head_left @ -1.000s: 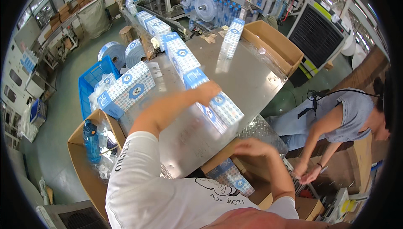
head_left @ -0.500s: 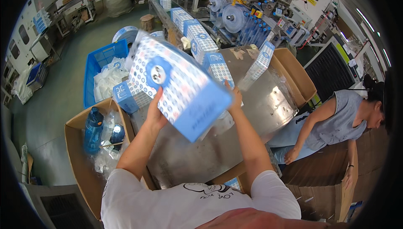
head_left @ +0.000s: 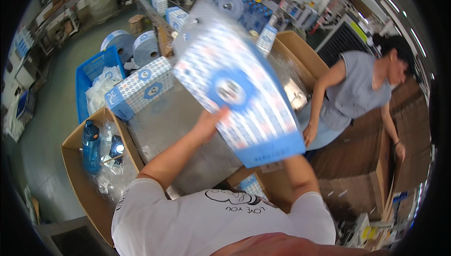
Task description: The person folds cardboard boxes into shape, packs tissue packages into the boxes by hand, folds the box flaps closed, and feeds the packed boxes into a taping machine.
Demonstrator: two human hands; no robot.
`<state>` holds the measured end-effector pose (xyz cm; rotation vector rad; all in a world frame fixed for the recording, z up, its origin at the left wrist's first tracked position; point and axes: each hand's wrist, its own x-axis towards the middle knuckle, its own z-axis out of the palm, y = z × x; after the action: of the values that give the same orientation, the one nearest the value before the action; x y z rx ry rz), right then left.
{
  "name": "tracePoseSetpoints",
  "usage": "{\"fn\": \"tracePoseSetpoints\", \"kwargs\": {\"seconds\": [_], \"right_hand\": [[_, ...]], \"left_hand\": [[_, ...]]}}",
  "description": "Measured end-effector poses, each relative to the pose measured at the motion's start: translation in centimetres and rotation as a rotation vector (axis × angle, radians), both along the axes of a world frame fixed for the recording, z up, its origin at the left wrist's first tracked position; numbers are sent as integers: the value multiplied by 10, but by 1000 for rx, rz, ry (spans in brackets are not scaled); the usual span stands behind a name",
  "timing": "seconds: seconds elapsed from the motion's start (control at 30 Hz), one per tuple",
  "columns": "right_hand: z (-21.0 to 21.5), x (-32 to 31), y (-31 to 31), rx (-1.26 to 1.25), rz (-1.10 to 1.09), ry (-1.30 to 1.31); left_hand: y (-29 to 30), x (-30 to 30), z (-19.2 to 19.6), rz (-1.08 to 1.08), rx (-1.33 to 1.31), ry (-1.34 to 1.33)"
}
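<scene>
Left hand (head_left: 211,122) grips blue-white pack (head_left: 242,94), held tilted above counter (head_left: 171,122); right hand hidden behind pack, can't tell its grip. Left cardboard box (head_left: 77,176) holds blue bottle (head_left: 91,148) and clear plastic (head_left: 110,181); blue crate (head_left: 81,87) holds white plastic (head_left: 101,89). Open box (head_left: 278,183) by torso (head_left: 225,223) contains another patterned pack (head_left: 253,186).

The person's left forearm (head_left: 176,157) is slanting up and inward from the lower left, bare beyond the sleeve. The left grip (head_left: 209,125) is blurring slightly at the wrist's end, its thumb (head_left: 222,113) pointing up and rightward while the fingers are lying out of sight. The right forearm (head_left: 299,174) is leaning slightly inward; the right grip is hiding from view.
</scene>
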<state>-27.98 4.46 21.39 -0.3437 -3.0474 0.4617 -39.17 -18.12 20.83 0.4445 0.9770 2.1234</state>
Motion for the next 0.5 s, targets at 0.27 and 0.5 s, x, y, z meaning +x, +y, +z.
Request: {"fn": "tracePoseSetpoints", "kwargs": {"seconds": [0.27,0.5], "right_hand": [[134,238,61,-610,-210,548],[-22,377,4,-97,-306,368]], "left_hand": [[101,187,21,-942,-43,1682],[83,291,-171,-1452,-323,2108]]}}
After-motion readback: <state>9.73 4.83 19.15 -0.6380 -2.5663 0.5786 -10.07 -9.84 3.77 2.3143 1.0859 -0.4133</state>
